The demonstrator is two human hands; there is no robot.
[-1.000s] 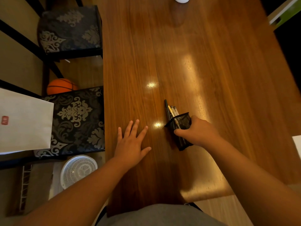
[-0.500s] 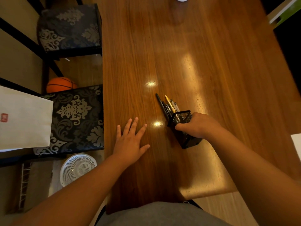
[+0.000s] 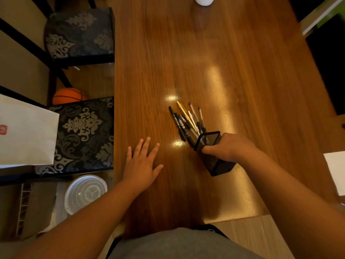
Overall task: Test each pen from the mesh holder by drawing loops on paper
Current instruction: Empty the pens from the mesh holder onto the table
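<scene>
On the table (image 3: 242, 81), our right hand (image 3: 231, 148) grips the tipped holder (image 3: 211, 152), its mouth facing away from us. The pens (image 3: 186, 122) fan out from it onto the wood. Our left hand (image 3: 141, 163) rests flat nearby, fingers spread.

Lighting: dim, warm, from overhead. Glare: bright spots and a pale streak on the glossy table (image 3: 242, 62). Wide-angle bending at edges; corners dark and soft.

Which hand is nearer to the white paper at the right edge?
Right. The right hand, gripping the mesh holder, is left of the paper; the left hand lies flat on the table farther left.
</scene>
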